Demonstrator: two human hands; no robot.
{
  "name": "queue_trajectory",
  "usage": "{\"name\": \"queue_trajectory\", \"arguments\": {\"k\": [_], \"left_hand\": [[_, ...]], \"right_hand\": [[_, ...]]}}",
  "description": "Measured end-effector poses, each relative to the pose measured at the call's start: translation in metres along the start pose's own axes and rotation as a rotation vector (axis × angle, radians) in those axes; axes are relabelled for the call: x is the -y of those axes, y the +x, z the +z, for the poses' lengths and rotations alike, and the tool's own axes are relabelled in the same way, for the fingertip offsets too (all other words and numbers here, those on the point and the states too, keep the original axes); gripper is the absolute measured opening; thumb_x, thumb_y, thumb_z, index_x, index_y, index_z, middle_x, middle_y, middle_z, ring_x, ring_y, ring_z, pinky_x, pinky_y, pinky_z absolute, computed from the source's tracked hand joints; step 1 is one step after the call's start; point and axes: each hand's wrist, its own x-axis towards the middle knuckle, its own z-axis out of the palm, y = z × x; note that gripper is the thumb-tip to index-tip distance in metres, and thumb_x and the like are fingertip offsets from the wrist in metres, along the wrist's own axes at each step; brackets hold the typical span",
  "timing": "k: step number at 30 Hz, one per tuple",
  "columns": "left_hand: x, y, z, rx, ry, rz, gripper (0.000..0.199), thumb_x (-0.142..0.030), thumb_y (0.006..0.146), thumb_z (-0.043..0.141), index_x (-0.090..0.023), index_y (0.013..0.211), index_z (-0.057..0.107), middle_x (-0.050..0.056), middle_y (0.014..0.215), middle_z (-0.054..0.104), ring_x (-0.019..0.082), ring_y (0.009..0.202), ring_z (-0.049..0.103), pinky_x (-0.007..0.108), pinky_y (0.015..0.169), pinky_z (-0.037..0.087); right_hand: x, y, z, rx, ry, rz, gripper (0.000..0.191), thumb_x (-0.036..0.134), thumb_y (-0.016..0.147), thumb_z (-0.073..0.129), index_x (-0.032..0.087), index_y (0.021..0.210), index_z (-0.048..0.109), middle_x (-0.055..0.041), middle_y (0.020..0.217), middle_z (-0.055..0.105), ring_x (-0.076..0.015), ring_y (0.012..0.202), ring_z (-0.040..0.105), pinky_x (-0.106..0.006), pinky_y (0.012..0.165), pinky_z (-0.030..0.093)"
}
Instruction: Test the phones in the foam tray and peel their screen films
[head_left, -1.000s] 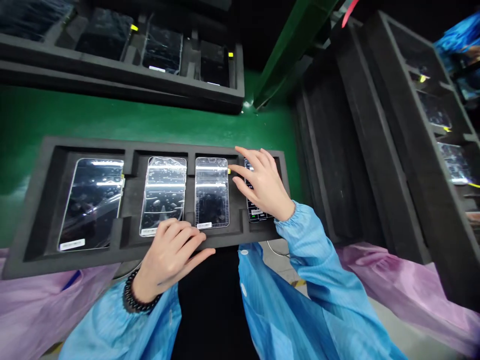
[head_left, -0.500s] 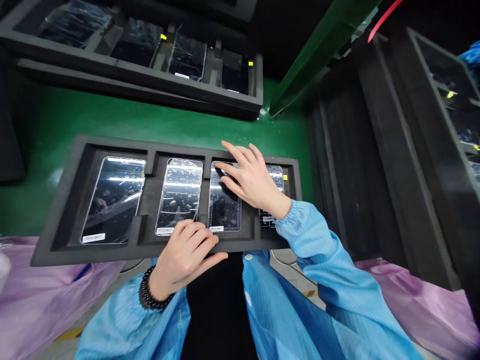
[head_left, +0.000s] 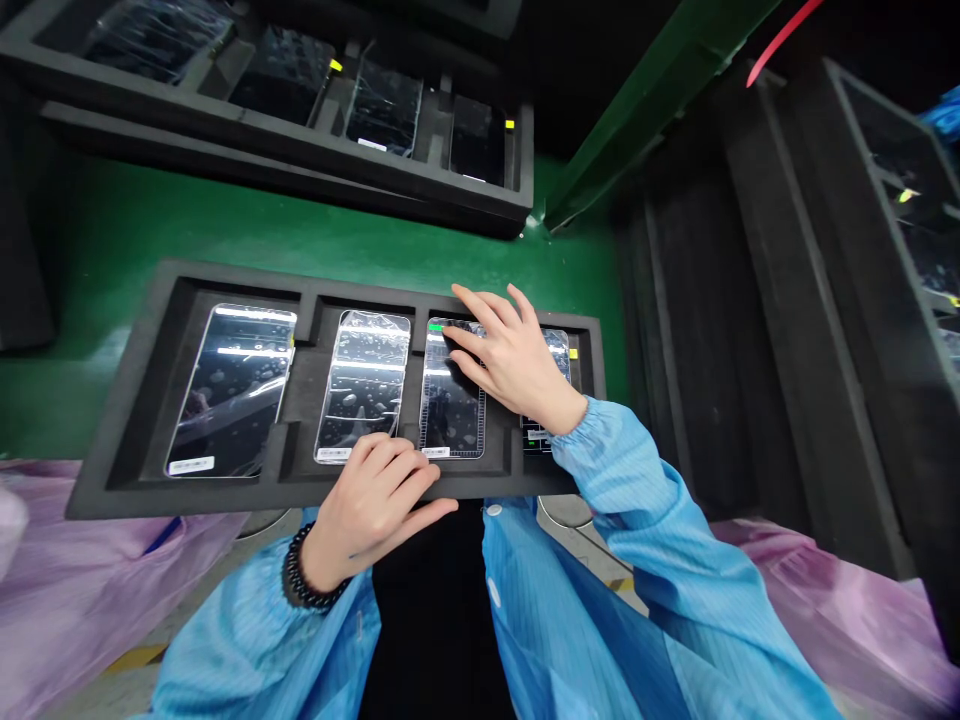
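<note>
Black phone (head_left: pixel 452 420) | foam tray (head_left: pixel 210 501) | between hands (head_left: pixel 375 505) (head_left: pixel 517 365), right overlapping top

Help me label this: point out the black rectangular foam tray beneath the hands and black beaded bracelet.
Black foam tray (head_left: pixel 187 500), head view, near rim.
Black beaded bracelet (head_left: pixel 293 572), head view, outer beads.

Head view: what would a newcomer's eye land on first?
Probably the dark tray across the middle, with its row of four glossy screens. Next, the right hand, spread over the third screen from the left, forefinger by a bright green patch at that screen's top left; whether it touches is unclear. The left hand lies at the tray's near rim.
</note>
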Motion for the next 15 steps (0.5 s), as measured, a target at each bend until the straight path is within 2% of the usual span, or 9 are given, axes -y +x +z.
{"name": "queue_trajectory", "arguments": {"k": [9,15], "left_hand": [[0.000,-0.001,-0.002,0.001,0.006,0.011,0.022,-0.032,0.085,0.074,-0.015,0.092,0.062,0.003,0.082,0.067,0.019,0.087,0.058,0.035,0.083,0.044],[0.001,0.000,-0.003,0.006,0.004,0.015,0.023,-0.031,0.085,0.074,-0.014,0.092,0.061,0.003,0.083,0.067,0.019,0.087,0.057,0.035,0.083,0.043]], "right_hand": [[-0.016,-0.025,-0.001,-0.002,-0.018,0.111,0.037,0.037,0.105,0.042,0.023,0.120,0.072,-0.0116,0.157,0.045,-0.0296,0.135,0.049,-0.059,0.119,0.030],[-0.019,-0.032,0.000,-0.039,-0.029,0.141,0.036,0.036,0.105,0.042,0.024,0.117,0.074,-0.0114,0.156,0.047,-0.0289,0.134,0.050,-0.058,0.119,0.031]]}}
